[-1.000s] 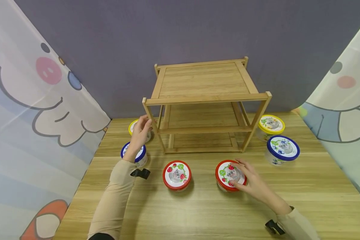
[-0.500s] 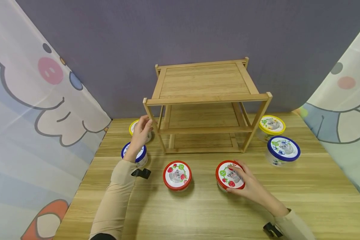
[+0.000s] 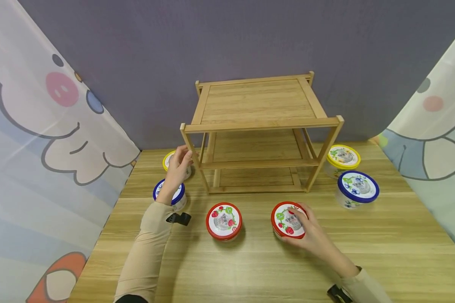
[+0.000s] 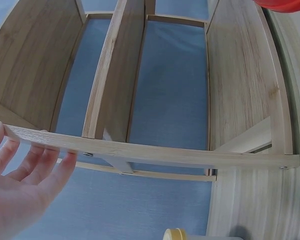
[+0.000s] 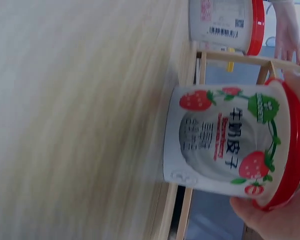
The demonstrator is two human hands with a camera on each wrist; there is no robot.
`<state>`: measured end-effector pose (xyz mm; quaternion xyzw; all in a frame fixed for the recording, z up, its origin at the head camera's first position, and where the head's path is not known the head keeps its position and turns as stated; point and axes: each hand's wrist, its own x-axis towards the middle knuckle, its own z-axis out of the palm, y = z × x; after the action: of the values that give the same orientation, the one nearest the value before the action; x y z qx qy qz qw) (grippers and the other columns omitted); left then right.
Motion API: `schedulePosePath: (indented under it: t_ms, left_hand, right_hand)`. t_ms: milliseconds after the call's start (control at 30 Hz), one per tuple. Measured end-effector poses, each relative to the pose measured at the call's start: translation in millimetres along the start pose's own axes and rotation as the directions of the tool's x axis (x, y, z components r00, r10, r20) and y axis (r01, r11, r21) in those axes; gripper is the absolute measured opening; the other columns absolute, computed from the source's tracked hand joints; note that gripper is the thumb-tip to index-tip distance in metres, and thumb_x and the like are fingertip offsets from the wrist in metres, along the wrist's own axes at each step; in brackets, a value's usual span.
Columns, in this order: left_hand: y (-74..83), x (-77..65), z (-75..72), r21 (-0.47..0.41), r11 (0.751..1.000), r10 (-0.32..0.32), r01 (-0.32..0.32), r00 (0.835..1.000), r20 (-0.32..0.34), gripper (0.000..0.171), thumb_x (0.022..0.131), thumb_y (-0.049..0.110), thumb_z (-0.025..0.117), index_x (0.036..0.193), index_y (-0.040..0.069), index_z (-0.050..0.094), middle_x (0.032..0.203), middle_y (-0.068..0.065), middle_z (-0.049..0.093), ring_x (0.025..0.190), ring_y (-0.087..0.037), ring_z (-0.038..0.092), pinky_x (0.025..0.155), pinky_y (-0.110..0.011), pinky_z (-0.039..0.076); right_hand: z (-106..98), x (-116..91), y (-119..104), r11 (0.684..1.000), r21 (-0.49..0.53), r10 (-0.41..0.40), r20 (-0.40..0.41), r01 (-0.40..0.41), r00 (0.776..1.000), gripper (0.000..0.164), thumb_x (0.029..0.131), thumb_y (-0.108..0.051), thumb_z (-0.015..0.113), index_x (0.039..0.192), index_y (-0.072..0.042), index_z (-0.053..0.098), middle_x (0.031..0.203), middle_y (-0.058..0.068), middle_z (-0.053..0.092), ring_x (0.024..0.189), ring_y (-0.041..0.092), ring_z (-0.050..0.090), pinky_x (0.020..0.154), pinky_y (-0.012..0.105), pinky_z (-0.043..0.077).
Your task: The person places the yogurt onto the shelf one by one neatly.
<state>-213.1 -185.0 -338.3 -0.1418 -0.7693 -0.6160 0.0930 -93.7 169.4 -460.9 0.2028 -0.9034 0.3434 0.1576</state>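
Note:
My right hand (image 3: 318, 237) grips a strawberry-print tub with a red lid (image 3: 284, 216) by its lid edge, at the front right of a wooden shelf rack (image 3: 258, 101). In the right wrist view the white tub (image 5: 225, 140) shows its printed side, with thumb and fingers at the lid. My left hand (image 3: 177, 168) holds the rack's front left post, its fingertips behind the wood in the left wrist view, where the post (image 4: 155, 155) crosses the frame. Another red-lidded tub (image 3: 223, 221) stands on the table, left of the gripped one.
Blue-lidded (image 3: 358, 187) and yellow-lidded (image 3: 343, 157) tubs stand right of the rack. On the left, another blue-lidded tub (image 3: 179, 201) and a yellow-lidded tub (image 3: 167, 160) are partly hidden by my left arm. Patterned curtains (image 3: 87, 151) hang at both sides.
My right hand has closed further round the red-lidded tub, its thumb lower along the front rim. That tub has shifted slightly left. The left hand stays on the post.

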Motion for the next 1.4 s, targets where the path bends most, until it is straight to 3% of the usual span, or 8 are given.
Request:
schedulePosePath:
  t_ms: [167,267,500,700,867,1167,1400]
  left_hand:
    - [-11.9,3.6,-2.4,0.007,1.0,-0.007,0.007,1.0,-0.002,0.032,0.096,0.012,0.036,0.122,-0.005,0.038,0.112,-0.026,0.05,0.094,-0.015,0.052,0.09,-0.05,0.037]
    - [-19.5,5.4,-3.1,0.024,1.0,0.004,-0.004,1.0,-0.007,0.033,0.096,0.017,0.037,0.122,-0.003,0.038,0.112,-0.025,0.051,0.091,-0.009,0.052,0.089,-0.051,0.037]
    - [-18.0,4.6,-1.9,0.035,0.999,0.02,-0.02,1.0,-0.009,0.033,0.096,0.017,0.036,0.122,-0.004,0.038,0.112,-0.025,0.05,0.096,-0.019,0.052,0.089,-0.05,0.038]
    - [-19.5,5.6,-1.5,0.045,0.999,-0.009,0.009,1.0,-0.012,0.033,0.097,0.017,0.035,0.123,-0.003,0.037,0.114,-0.024,0.048,0.102,-0.029,0.049,0.089,-0.042,0.04]
    - [-18.8,5.1,-1.7,0.023,0.999,-0.024,0.024,1.0,-0.013,0.033,0.097,0.016,0.034,0.123,-0.003,0.036,0.116,-0.027,0.045,0.106,-0.033,0.046,0.092,-0.05,0.036]
    - [-18.4,4.3,-1.7,0.043,0.999,-0.016,0.017,1.0,-0.025,0.033,0.096,0.017,0.035,0.122,-0.004,0.037,0.115,-0.026,0.047,0.104,-0.034,0.048,0.09,-0.048,0.038]
    - [-20.1,5.2,-0.4,0.044,0.999,0.004,-0.003,1.0,-0.03,0.033,0.096,0.018,0.035,0.12,-0.004,0.038,0.113,-0.025,0.049,0.103,-0.036,0.05,0.089,-0.049,0.039]
  right_hand:
    - [9.0,0.3,-6.2,1.0,-0.009,0.021,-0.084,-0.022,0.996,0.074,0.051,-0.022,0.084,0.113,-0.001,0.051,0.117,0.031,0.037,0.102,0.043,0.042,0.075,0.053,0.043]
    - [13.2,0.2,-10.6,0.998,-0.018,0.056,-0.115,-0.059,0.992,0.073,0.052,-0.021,0.084,0.113,0.0,0.051,0.117,0.03,0.037,0.102,0.043,0.043,0.077,0.053,0.042]
    - [17.8,3.2,-21.9,0.987,-0.039,0.15,-0.142,-0.157,0.978,0.075,0.052,-0.025,0.084,0.113,0.002,0.05,0.118,0.034,0.034,0.101,0.046,0.041,0.078,0.056,0.039]
    - [26.7,5.2,-26.9,0.985,-0.094,0.118,-0.253,-0.146,0.96,0.077,0.047,-0.023,0.086,0.108,0.007,0.05,0.113,0.038,0.037,0.097,0.048,0.042,0.076,0.057,0.04]
    - [32.6,5.9,-29.8,0.98,-0.108,0.129,-0.289,-0.166,0.949,0.078,0.047,-0.023,0.087,0.107,0.01,0.049,0.112,0.038,0.037,0.095,0.048,0.042,0.074,0.056,0.04]
    - [35.3,6.1,-33.7,0.963,-0.136,0.186,-0.289,-0.233,0.939,0.08,0.05,-0.026,0.085,0.11,0.009,0.047,0.113,0.036,0.035,0.095,0.047,0.043,0.072,0.055,0.042]
    - [20.7,6.9,-27.3,0.966,0.035,0.258,-0.114,-0.256,0.959,0.079,0.057,-0.02,0.083,0.119,0.003,0.04,0.122,0.037,0.026,0.106,0.05,0.034,0.077,0.06,0.039]
